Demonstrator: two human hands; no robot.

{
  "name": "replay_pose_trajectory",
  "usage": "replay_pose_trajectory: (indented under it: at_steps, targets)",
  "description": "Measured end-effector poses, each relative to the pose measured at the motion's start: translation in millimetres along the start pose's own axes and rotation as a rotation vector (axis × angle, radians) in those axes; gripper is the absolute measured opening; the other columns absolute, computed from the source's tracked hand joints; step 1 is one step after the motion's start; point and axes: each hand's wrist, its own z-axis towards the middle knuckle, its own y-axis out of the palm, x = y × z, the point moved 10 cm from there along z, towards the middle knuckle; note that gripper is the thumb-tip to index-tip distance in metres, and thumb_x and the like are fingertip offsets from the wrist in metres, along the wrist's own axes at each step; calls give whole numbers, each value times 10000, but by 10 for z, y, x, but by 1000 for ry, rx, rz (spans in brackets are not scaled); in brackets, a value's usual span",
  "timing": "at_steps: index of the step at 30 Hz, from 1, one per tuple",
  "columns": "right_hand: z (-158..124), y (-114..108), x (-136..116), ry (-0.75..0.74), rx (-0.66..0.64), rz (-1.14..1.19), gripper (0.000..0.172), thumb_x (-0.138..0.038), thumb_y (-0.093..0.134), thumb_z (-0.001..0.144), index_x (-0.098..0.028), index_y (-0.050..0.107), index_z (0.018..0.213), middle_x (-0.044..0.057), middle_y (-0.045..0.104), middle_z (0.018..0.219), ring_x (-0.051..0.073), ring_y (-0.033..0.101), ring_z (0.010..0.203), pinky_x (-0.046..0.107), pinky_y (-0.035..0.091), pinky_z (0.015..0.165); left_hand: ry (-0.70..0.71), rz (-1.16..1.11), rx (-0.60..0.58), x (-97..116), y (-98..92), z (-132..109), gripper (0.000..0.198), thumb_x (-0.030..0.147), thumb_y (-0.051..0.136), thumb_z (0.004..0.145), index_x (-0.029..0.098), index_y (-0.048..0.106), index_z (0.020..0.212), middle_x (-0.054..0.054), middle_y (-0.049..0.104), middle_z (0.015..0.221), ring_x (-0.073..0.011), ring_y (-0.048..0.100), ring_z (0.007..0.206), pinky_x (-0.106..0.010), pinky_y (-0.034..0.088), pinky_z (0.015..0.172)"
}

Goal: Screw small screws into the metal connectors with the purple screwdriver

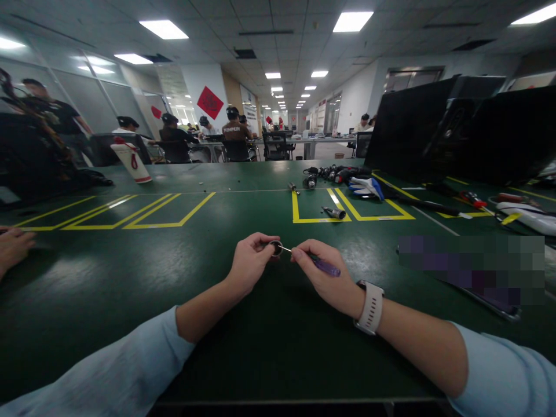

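Note:
My left hand (pixel 252 260) is closed on a small round metal ring-like part (pixel 276 248), its dark opening turned toward the right. In my right hand (pixel 324 269) is a screwdriver (pixel 326 267) with a translucent purple handle, and its thin shaft points left with the tip at the opening of the part. Whether the tip touches the inside cannot be made out. Both hands are above the green table (pixel 208 336). Beyond them, a metal cylindrical part (pixel 333 213) with a narrow end lies inside a yellow-taped box, and a smaller metal piece (pixel 293 187) lies at its upper left corner.
Behind are a dark cylindrical part (pixel 310 182), tangled black cable items (pixel 334 172) and a blue-white glove (pixel 367 188). A red-handled tool (pixel 473 200) and a blurred-out flat object (pixel 469 272) lie right. Another person's hand (pixel 15 246) rests far left; a white cup (pixel 131 162) stands behind.

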Motion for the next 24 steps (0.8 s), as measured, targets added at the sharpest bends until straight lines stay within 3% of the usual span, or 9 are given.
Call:
replay_pose_trajectory:
  at_steps: [2, 7, 10, 13, 15, 17, 21, 24]
  targets:
    - [7, -48, 34, 35, 46, 15, 184, -292, 471, 854, -186, 595, 769, 4, 585, 713, 124, 543, 658, 255, 427, 613, 54, 63, 96, -51, -151, 143, 190, 216, 622, 679, 125, 631, 845, -40, 675, 812, -136, 637, 637, -289, 536, 647]
    - [31, -16, 330, 210, 30, 101, 232, -354, 481, 839, -187, 608, 742, 2, 589, 704, 130, 537, 648, 263, 418, 598, 256, 414, 248, -101, -520, 616, 232, 179, 555, 719, 150, 603, 943, -55, 667, 887, -170, 650, 753, -291, 512, 706]
    - [35, 16, 589, 343, 61, 224, 254, -393, 500, 817, -183, 612, 731, 9, 600, 718, 142, 550, 689, 286, 428, 645, 304, 654, 288, -114, -661, 878, 290, 169, 532, 729, 165, 576, 1016, -65, 653, 987, -174, 645, 793, -295, 500, 733]
    - [54, 40, 825, 457, 122, 373, 238, -396, 546, 779, -172, 603, 722, 13, 599, 704, 147, 559, 700, 300, 439, 675, 296, 693, 283, -140, -709, 1077, 320, 171, 534, 731, 157, 556, 1050, -80, 653, 1008, -182, 639, 829, -297, 494, 745]
    - [123, -22, 921, 442, 181, 393, 237, -398, 571, 753, -167, 595, 708, 14, 594, 694, 145, 554, 684, 293, 439, 659, 292, 711, 265, -142, -669, 1167, 324, 179, 544, 729, 166, 556, 1052, -77, 654, 1014, -186, 634, 852, -299, 490, 752]
    - [233, -203, 959, 334, 274, 310, 240, -411, 577, 741, -172, 596, 723, 14, 588, 708, 144, 540, 668, 282, 431, 633, 295, 735, 238, -136, -575, 1231, 322, 189, 558, 723, 182, 561, 1046, -68, 653, 1022, -192, 627, 877, -304, 484, 766]
    - [390, -753, 1028, 160, 500, -110, 251, -404, 492, 797, -178, 599, 818, 32, 590, 774, 159, 536, 708, 281, 418, 644, 309, 768, 160, -118, -282, 1305, 327, 205, 579, 722, 205, 560, 1049, -55, 650, 1042, -208, 612, 922, -323, 472, 789]
    - [490, -1062, 1198, 228, 530, -473, 300, -389, 384, 848, -179, 597, 852, 54, 610, 826, 182, 550, 785, 301, 417, 710, 332, 773, 84, -107, -1, 1339, 318, 216, 584, 729, 220, 561, 1046, -41, 650, 1044, -205, 613, 914, -323, 473, 781]
